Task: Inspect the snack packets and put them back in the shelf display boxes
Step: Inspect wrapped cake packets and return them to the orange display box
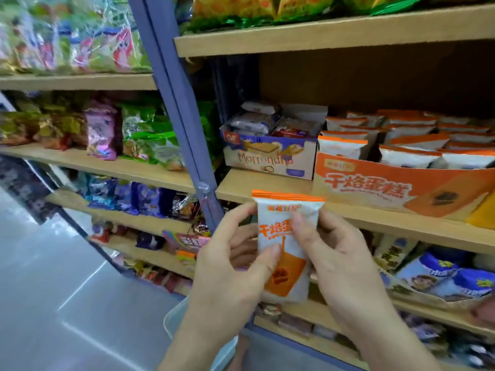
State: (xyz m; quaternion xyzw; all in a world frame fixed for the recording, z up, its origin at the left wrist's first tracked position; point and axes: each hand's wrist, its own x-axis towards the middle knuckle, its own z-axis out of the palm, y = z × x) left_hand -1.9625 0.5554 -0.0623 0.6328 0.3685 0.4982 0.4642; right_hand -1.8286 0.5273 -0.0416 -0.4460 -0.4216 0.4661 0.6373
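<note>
At lower centre of the frame we pinch one white-and-orange snack packet (285,247) upright between our left hand (230,266) and right hand (337,253), below the orange display box (396,186) at right.

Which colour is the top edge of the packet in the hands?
Orange: the packet is white with an orange top seal, seen in the head view.

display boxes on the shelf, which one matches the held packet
The orange box, right of the purple box; its orange-topped white packets match the held packet.
</note>
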